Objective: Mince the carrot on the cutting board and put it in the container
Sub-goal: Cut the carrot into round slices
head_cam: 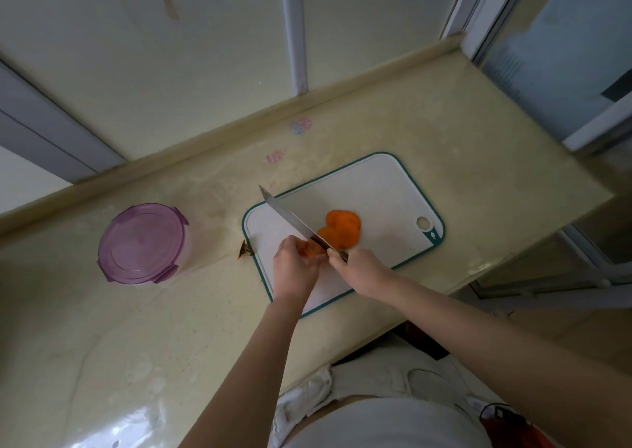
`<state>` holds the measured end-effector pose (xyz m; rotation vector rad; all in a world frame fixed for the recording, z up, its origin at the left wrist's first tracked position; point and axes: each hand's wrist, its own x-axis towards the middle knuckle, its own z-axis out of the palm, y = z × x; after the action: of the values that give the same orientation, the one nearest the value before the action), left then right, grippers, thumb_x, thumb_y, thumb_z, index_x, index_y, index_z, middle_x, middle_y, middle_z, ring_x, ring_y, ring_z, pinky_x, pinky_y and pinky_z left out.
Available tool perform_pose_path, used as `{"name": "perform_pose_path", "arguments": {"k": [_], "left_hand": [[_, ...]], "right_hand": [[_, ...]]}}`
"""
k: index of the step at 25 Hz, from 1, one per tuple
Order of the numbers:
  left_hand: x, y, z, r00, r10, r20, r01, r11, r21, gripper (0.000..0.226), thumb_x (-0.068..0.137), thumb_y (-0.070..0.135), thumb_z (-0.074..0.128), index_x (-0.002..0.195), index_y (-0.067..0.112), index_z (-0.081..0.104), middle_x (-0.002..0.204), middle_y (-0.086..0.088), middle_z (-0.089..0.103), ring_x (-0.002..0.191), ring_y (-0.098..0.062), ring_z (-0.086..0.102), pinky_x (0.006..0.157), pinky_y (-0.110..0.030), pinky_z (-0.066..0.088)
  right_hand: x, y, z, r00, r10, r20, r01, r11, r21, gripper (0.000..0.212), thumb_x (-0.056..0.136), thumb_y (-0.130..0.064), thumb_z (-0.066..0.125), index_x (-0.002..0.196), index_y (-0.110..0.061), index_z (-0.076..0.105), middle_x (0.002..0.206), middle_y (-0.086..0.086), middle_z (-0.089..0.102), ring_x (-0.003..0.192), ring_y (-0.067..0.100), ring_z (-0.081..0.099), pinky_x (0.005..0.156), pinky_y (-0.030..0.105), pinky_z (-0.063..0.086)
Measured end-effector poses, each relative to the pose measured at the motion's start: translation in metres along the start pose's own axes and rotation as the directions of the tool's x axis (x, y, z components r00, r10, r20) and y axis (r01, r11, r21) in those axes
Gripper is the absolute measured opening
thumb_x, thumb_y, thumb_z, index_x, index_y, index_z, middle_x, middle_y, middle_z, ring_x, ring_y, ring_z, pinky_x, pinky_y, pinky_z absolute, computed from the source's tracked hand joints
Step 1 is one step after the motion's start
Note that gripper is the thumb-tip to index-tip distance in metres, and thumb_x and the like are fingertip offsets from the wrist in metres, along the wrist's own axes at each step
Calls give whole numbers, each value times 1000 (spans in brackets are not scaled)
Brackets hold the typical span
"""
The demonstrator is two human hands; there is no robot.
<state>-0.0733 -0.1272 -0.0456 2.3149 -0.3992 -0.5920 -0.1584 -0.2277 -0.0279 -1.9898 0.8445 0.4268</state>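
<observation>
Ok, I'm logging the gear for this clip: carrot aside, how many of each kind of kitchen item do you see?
knife: 1
cutting board: 1
container: 1
Total: 3

Carrot (343, 227): orange slices, overlapping, mid-board.
Cutting board (372, 191): white, teal-rimmed, flat.
Container (142, 242): round, purple-lidded, closed — board's 9 o'clock.

Beige countertop (461, 160) bears 1 purplish sticker (301, 126), 1 pink sticker (274, 156), 1 brown scrap (245, 251).
</observation>
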Motion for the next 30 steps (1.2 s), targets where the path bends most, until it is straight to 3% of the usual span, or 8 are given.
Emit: {"name": "perform_pose_path", "arguments": {"k": [8, 15, 20, 26, 30], "left_hand": [[0, -2, 0, 999, -42, 19, 44, 997, -69, 24, 79, 21, 73, 90, 17, 53, 90, -2, 59, 84, -16, 56, 75, -25, 48], [-3, -7, 2, 999, -53, -3, 52, 982, -182, 23, 78, 15, 74, 90, 14, 54, 96, -2, 62, 89, -15, 59, 76, -24, 46], [-8, -12, 5, 1000, -15, -13, 12, 972, -233, 21, 81, 18, 71, 93, 15, 54, 102, -2, 61, 92, -14, 59, 80, -25, 48], [-17, -12, 10, 997, 10, -78, -31, 960, -277, 15, 84, 18, 68, 94, 15, 57, 99, -1, 61, 92, -14, 59, 78, -18, 44], [-14, -10, 11, 997, -4, -83, -16, 970, -241, 13, 83, 16, 68, 92, 13, 60, 93, -2, 62, 89, -16, 58, 80, -26, 47]], "right_hand": [[8, 6, -24, 994, 72, 83, -77, 995, 63, 47, 99, -50, 33, 67, -16, 36, 54, -1, 35, 42, 12, 32, 43, 23, 31], [4, 3, -41, 997, 73, -32, -67, 986, 155, 54, 95, -57, 35, 58, -19, 34, 51, -2, 34, 38, 10, 32, 43, 25, 29], [-20, -4, -42, 996, 81, -24, -74, 976, 204, 59, 90, -68, 28, 67, -15, 40, 51, -2, 34, 38, 11, 31, 37, 22, 27], [-51, -9, -32, 999, 40, -19, -38, 992, 118, 60, 97, -57, 17, 72, -10, 44, 53, -1, 37, 34, 3, 31, 47, 21, 28], [-57, -9, -31, 999, 48, 12, -49, 989, 139, 59, 97, -59, 17, 68, -12, 40, 52, -1, 34, 37, 7, 30, 42, 20, 29]]}}
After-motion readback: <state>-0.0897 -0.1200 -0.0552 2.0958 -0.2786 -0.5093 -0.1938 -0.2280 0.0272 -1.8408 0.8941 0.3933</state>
